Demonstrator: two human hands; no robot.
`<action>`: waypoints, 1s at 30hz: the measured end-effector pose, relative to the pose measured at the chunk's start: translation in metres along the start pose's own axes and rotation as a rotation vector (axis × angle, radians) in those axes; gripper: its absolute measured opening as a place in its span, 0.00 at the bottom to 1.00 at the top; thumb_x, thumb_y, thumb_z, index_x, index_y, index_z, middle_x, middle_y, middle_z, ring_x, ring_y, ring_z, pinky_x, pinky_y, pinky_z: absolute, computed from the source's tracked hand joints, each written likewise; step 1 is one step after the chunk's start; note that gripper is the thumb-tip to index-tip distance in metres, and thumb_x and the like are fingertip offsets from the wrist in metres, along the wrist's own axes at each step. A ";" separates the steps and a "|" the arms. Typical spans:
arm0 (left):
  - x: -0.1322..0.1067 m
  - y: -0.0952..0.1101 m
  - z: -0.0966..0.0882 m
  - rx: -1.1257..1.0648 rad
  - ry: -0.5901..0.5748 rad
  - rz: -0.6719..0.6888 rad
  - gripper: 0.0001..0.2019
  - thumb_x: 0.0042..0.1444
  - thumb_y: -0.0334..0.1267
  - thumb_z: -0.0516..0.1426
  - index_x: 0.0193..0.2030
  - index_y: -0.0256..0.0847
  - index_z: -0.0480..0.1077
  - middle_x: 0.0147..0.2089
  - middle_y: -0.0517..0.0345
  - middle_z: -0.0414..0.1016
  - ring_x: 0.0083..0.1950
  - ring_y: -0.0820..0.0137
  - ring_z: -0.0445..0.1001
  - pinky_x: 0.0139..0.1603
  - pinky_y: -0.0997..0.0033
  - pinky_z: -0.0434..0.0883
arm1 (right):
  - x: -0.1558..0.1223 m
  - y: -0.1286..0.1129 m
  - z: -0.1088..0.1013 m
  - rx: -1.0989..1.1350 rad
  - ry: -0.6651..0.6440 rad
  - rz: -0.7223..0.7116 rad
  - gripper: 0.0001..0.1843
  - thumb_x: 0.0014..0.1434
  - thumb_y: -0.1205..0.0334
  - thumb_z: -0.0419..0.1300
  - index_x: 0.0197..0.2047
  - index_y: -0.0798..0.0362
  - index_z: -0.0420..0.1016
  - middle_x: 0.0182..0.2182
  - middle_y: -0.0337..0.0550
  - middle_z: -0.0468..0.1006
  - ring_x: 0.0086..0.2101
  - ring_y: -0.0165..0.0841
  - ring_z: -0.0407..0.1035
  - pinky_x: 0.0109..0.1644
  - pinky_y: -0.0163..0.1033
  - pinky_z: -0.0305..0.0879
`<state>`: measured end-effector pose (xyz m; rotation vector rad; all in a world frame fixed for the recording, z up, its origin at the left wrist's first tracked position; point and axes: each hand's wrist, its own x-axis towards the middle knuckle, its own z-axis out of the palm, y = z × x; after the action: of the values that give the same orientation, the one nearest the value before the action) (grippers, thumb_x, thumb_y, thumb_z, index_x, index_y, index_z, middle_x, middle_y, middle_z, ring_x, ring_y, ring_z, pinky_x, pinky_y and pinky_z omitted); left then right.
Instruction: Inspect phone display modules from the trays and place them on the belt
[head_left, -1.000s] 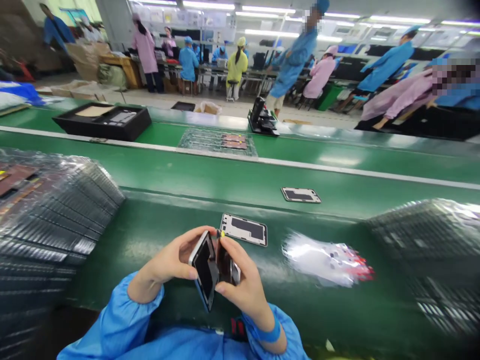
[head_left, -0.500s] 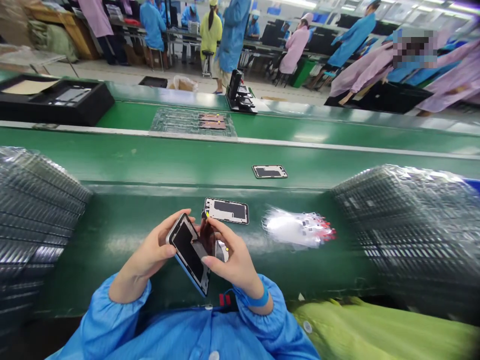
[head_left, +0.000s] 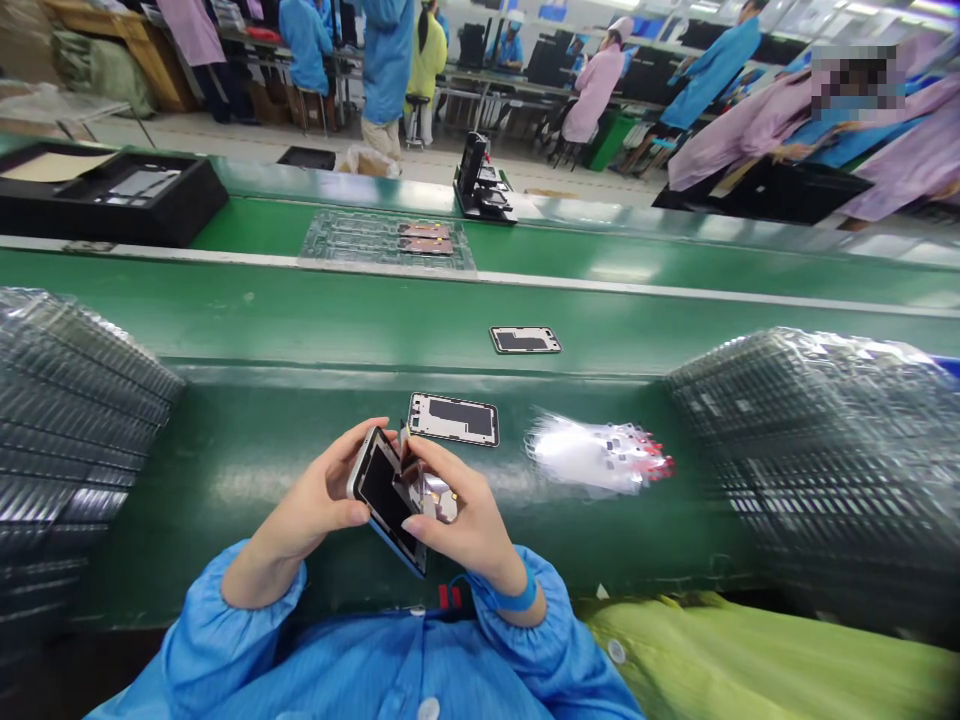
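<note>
My left hand (head_left: 328,487) grips the upper left edge of a phone frame (head_left: 384,492), which tilts up over the bench with its dark inner face toward me. My right hand (head_left: 460,507) is closed on a thin brownish flexible part (head_left: 410,470) at the frame's right side; the fingers partly cover it, and its exact kind does not show. Behind these fingers, a shiny piece with a yellow spot (head_left: 442,497) shows in part. Just beyond my hands, a phone back panel (head_left: 457,419) with white and dark grey areas lies flat on the green bench.
White plastic strips with red ends (head_left: 600,455) lie to the right. Clear tray stacks (head_left: 832,430) (head_left: 71,450) flank the bench. Another phone panel (head_left: 525,340) lies on the green belt (head_left: 337,320). Farther back are a clear tray (head_left: 360,240), a black fixture (head_left: 484,180) and a black box (head_left: 172,215).
The phone frame has shifted slightly right and turned in my hands, and the brownish part shows less. The panel on the belt has moved left. A person in blue behind has moved left.
</note>
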<state>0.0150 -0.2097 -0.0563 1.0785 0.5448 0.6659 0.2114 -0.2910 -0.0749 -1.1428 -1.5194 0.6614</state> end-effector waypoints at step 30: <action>0.000 -0.010 0.002 -0.059 -0.025 -0.055 0.45 0.39 0.41 0.76 0.66 0.55 0.68 0.63 0.52 0.73 0.56 0.61 0.76 0.54 0.72 0.72 | -0.009 -0.009 0.008 -0.297 -0.029 -0.074 0.39 0.59 0.43 0.67 0.68 0.50 0.65 0.61 0.57 0.73 0.59 0.48 0.70 0.61 0.54 0.70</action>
<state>0.0184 -0.2141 -0.0649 1.0115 0.5288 0.6162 0.2009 -0.3009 -0.0730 -1.2951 -1.7165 0.4118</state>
